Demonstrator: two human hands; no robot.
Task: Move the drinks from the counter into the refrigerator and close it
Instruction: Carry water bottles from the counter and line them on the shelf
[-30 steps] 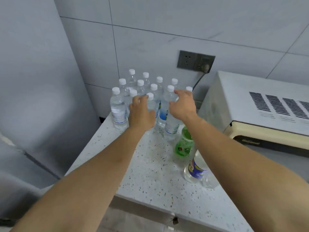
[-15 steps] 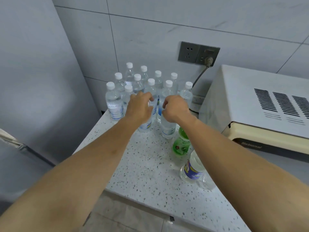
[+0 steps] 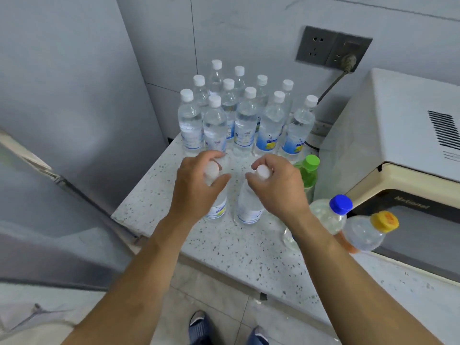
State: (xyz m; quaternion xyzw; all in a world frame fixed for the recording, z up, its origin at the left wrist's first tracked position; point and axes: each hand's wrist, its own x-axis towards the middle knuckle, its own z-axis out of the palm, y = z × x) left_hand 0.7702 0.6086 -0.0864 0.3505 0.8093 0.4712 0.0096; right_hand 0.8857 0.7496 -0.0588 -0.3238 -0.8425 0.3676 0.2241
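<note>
Clear water bottles: I've got my left hand (image 3: 196, 188) clamped on one neck (image 3: 216, 205), right hand (image 3: 276, 188) on another (image 3: 249, 207), both pulled fwd off the pack (image 3: 244, 118) beyond my fingers, ready for the fridge (image 3: 69, 95) to my left.

Looks like I'm in a small home kitchen: speckled white stone counter (image 3: 249, 255) against a grey tiled wall (image 3: 249, 33), a cream microwave oven (image 3: 398, 135) at its right edge plugged into a dark wall socket (image 3: 333, 47), grey refrigerator (image 3: 62, 95) on the left.
</note>
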